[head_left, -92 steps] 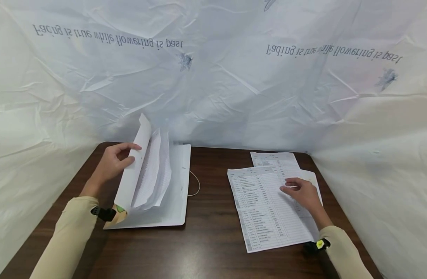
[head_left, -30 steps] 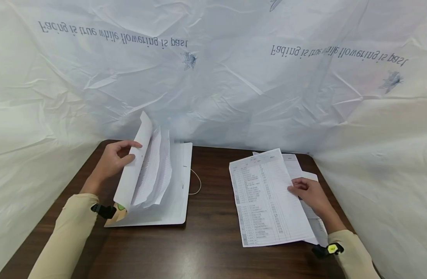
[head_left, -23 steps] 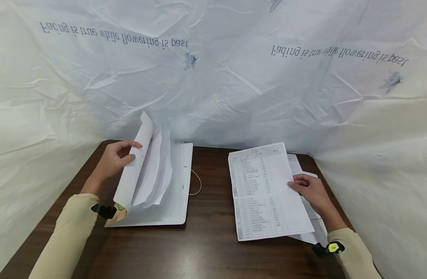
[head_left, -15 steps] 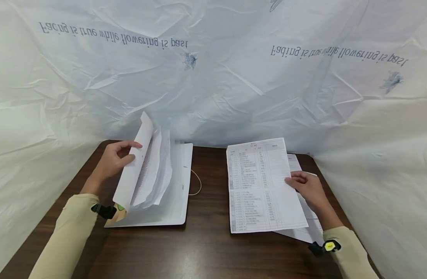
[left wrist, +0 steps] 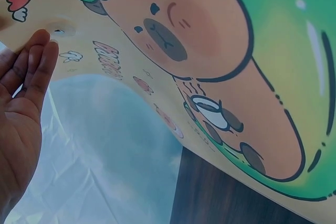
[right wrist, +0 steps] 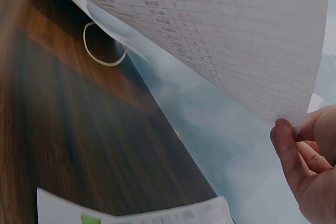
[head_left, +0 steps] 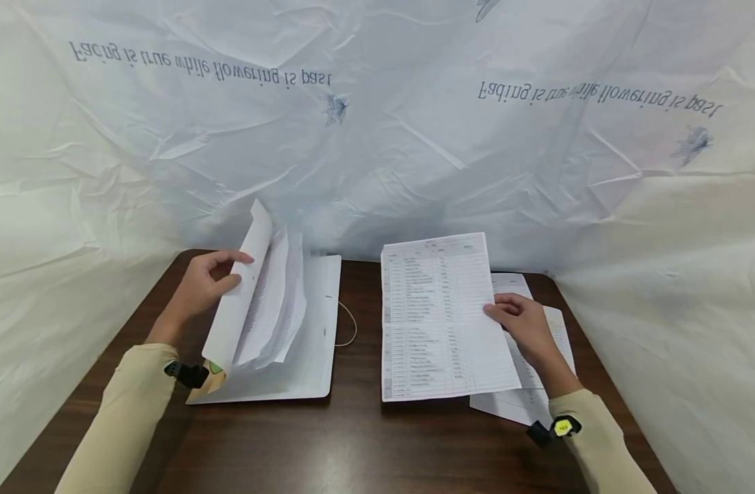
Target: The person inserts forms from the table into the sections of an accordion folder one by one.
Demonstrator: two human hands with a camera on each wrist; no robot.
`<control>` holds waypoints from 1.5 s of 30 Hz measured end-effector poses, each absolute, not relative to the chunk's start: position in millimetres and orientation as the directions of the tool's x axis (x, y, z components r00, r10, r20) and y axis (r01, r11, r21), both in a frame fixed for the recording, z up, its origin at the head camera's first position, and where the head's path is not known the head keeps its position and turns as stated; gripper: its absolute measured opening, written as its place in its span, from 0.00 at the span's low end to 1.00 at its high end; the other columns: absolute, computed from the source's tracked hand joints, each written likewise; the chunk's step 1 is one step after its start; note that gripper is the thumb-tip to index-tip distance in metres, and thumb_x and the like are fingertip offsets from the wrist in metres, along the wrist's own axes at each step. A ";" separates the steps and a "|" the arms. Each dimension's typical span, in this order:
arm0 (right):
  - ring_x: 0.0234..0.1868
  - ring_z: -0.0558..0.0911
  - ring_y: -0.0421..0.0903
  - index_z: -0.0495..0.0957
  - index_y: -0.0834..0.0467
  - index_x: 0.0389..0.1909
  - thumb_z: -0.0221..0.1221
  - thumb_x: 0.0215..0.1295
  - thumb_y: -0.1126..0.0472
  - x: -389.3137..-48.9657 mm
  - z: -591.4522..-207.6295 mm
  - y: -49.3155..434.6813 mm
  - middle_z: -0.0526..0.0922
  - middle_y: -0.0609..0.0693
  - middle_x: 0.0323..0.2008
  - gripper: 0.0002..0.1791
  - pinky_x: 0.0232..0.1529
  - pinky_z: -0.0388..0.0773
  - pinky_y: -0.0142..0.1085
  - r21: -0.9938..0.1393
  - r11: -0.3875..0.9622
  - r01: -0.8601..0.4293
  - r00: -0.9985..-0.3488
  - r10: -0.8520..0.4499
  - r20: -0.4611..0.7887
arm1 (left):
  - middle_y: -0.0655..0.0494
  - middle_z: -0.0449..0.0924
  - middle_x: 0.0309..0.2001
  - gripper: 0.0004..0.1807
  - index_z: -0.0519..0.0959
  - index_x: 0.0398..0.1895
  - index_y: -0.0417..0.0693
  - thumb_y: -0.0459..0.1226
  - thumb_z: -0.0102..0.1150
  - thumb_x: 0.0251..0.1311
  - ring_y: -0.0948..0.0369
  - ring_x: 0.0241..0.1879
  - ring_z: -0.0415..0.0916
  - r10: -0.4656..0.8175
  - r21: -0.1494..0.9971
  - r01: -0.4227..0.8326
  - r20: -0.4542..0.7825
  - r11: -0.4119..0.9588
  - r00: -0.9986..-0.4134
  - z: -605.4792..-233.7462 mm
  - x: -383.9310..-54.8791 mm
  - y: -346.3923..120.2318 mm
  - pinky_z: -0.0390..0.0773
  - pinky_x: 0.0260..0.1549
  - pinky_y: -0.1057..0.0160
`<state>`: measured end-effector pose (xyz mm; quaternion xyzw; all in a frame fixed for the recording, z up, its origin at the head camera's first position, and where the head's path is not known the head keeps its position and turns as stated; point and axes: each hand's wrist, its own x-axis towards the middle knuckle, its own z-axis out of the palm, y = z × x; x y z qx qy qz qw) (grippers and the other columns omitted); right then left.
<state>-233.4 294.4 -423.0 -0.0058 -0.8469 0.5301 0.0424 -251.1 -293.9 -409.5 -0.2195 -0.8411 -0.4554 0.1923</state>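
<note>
My left hand [head_left: 198,291] pinches the raised cover of a folder [head_left: 315,357] at the left of the table. In the left wrist view the cover's outer side [left wrist: 178,14] carries a capybara-like cartoon in green and brown. Loose papers [head_left: 269,309] stand slanted inside the folder, partly behind the cover. My right hand [head_left: 528,329] pinches the right edge of a printed sheet [head_left: 439,322] between thumb and fingers, tilted up over the table. The right wrist view shows this sheet's lined surface [right wrist: 236,40] above the fingertips.
An elastic loop [head_left: 354,326] sticks out from the folder's right edge. More printed papers [head_left: 516,405] lie on the brown table [head_left: 352,446] under and beside my right hand. A wrinkled white sheet [head_left: 377,137] with printed words hangs behind the table.
My right hand has taken hold of the top printed sheet, lifted it off the other papers and carried it left. The left hand keeps holding the folder's cover in place.
</note>
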 end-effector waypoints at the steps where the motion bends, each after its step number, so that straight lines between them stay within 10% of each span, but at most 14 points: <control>1: 0.35 0.84 0.38 0.76 0.71 0.58 0.66 0.68 0.58 -234.2 -422.3 291.3 0.87 0.51 0.38 0.25 0.37 0.81 0.31 -0.909 0.415 -0.037 -0.997 0.050 0.063 | 0.49 0.74 0.28 0.16 0.83 0.51 0.36 0.23 0.56 0.60 0.63 0.21 0.66 0.192 0.684 0.542 0.522 0.489 -0.831 -410.0 -251.6 -294.1 0.70 0.23 0.68; 15: 0.36 0.86 0.39 0.76 0.71 0.59 0.65 0.68 0.60 -249.0 -409.2 249.2 0.87 0.51 0.39 0.24 0.38 0.83 0.32 -0.952 0.303 -0.050 -0.999 -0.004 0.051 | 0.45 0.82 0.42 0.17 0.84 0.51 0.37 0.23 0.56 0.59 0.62 0.22 0.68 0.191 0.687 0.552 0.532 0.472 -0.825 -408.8 -249.9 -293.0 0.71 0.23 0.69; 45: 0.33 0.87 0.42 0.81 0.72 0.54 0.68 0.64 0.63 -287.3 -408.2 194.5 0.88 0.61 0.42 0.21 0.33 0.83 0.35 -0.979 0.199 -0.039 -0.998 -0.046 0.031 | 0.47 0.75 0.30 0.17 0.83 0.50 0.34 0.21 0.56 0.58 0.64 0.20 0.65 0.198 0.679 0.566 0.544 0.467 -0.815 -409.4 -249.7 -291.1 0.68 0.21 0.68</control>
